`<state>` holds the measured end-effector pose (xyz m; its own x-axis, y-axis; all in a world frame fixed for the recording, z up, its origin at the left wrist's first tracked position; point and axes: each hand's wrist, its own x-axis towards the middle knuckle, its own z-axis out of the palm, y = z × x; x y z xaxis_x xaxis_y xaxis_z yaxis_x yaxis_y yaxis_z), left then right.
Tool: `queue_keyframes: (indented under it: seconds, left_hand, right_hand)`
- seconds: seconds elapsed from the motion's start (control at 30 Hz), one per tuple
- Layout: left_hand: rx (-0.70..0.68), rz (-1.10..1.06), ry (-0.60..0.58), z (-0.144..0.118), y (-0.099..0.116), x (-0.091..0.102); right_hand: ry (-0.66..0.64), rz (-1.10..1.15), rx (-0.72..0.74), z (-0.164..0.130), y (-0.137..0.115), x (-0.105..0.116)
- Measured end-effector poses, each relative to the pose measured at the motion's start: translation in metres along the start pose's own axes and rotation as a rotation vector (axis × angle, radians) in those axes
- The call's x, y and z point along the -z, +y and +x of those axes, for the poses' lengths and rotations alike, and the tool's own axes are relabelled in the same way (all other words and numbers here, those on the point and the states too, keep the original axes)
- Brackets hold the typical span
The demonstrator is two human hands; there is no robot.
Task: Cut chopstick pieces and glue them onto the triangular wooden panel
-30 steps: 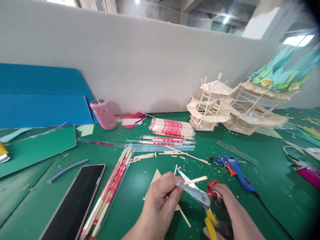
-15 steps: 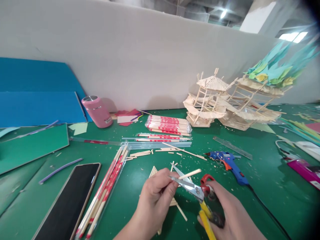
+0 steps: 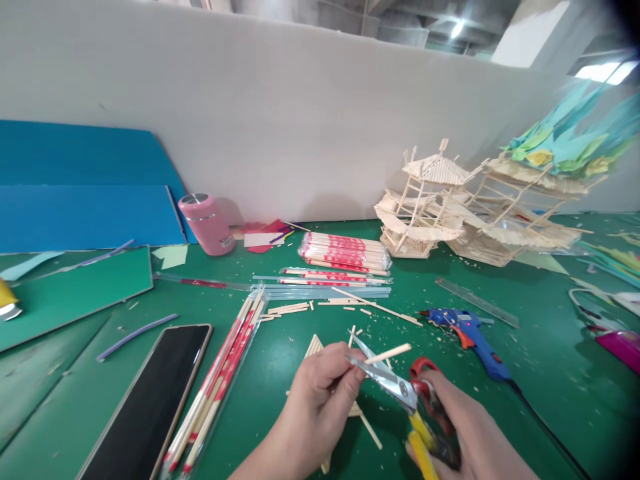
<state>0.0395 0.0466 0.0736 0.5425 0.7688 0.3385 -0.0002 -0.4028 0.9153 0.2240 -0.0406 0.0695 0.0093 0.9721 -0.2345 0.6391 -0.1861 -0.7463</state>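
Between the thumb and fingers of my left hand (image 3: 320, 400) is a short wooden stick (image 3: 395, 352), its free end pointing right. My right hand (image 3: 465, 420) is closed round the red and yellow handles of a pair of scissors (image 3: 395, 383). The scissor blades are parted, with the stick lying between them close to my left fingertips. Under my left hand a small frame of glued sticks (image 3: 314, 347) lies on the green table, mostly hidden by the hand.
A blue glue gun (image 3: 465, 333) with a black cord lies at right. Wrapped chopsticks (image 3: 225, 373) and a phone (image 3: 150, 400) lie at left. Behind are a chopstick bundle (image 3: 345, 253), a pink flask (image 3: 207, 223) and stick-built pagodas (image 3: 420, 207). Cut sticks (image 3: 287, 309) are scattered mid-table.
The whole view has shifted slightly, so things appear further right. A yellow object has come into sight at the left edge. Both hands keep their grips, with the blades still around the stick.
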Motion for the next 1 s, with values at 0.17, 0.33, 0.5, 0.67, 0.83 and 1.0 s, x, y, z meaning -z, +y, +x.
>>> queue_keyframes:
  seconds: [0.17,0.33,0.5,0.67,0.83,1.0]
  left_hand:
    - [0.013,0.008,-0.006,0.0,0.001,-0.002]
    - [0.026,0.014,-0.007,-0.001,0.002,-0.002]
    - [0.113,-0.1,-0.054,0.0,0.001,0.002]
    - [0.216,-0.225,-0.125,0.003,0.004,0.005]
    - [0.227,-0.26,-0.143,0.003,0.004,0.005]
    - [0.178,-0.087,-0.098,0.001,0.002,0.0]
  right_hand:
    - [-0.021,0.032,-0.008,-0.002,0.001,-0.002]
    - [-0.064,0.087,-0.078,-0.003,0.001,-0.005]
    - [0.028,0.021,-0.079,-0.007,0.01,-0.008]
    - [0.145,-0.032,-0.108,-0.014,0.016,-0.015]
    - [0.078,0.041,-0.066,-0.011,0.006,-0.013]
    - [-0.016,0.107,-0.047,-0.004,-0.011,-0.01]
